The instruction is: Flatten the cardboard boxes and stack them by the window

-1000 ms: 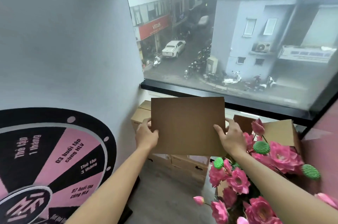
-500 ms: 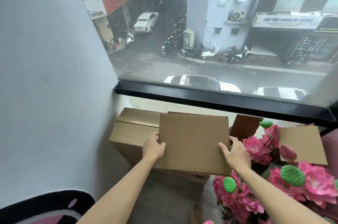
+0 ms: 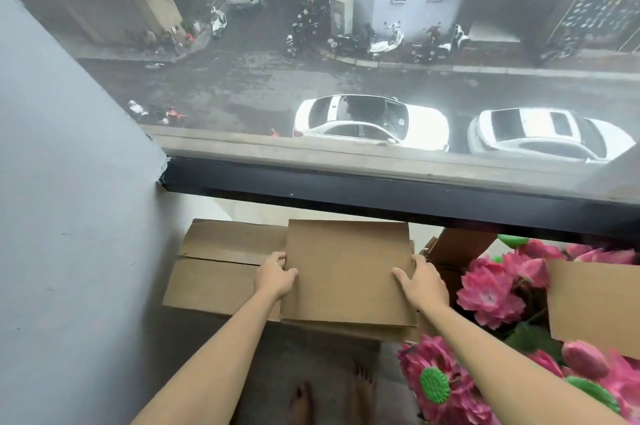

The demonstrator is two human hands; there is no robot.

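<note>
Brown flattened cardboard sheet [image 3: 348, 272] is gripped at both side edges: left hand [image 3: 275, 277] & right hand [image 3: 422, 282], fingers curled round it, atop brown cardboard boxes [image 3: 221, 272] under black-framed window [image 3: 381, 192], beside pink flowers [image 3: 491, 296].

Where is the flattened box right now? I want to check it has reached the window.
In the head view it sits centre-low: the flattened box, held between left hand and right hand, lies over the cardboard stack just below the black window frame.

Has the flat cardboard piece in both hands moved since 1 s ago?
Yes. The flat cardboard piece went down and forward: earlier it reached the black window frame, now it sits below it, over the cardboard stack.
</note>
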